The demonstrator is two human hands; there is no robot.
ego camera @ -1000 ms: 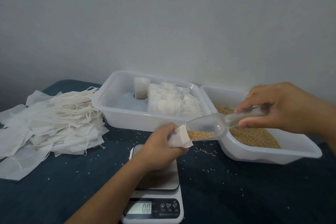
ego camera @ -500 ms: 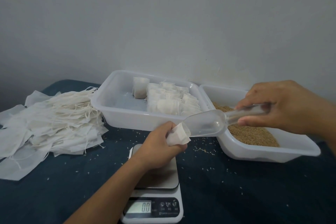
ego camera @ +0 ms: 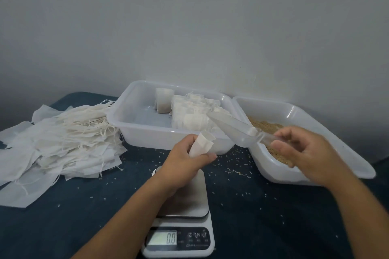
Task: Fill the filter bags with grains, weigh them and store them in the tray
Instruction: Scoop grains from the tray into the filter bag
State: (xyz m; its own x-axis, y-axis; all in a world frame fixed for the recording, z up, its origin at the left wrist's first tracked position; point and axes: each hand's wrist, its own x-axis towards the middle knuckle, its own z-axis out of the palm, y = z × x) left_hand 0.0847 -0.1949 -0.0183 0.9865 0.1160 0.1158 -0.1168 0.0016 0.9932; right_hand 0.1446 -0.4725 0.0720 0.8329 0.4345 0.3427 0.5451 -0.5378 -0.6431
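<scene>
Two trays (ego camera: pixel 134 132), one scale (ego camera: pixel 185 202).

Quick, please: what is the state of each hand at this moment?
Left hand: closed, gripping a small white paper filter bag.
Right hand: closed, pinching the handle of a clear plastic scoop.

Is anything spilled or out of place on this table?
Yes. Loose grains lie scattered on the dark cloth around the scale, thickest in front of the grain tray. They belong in that tray.
</scene>
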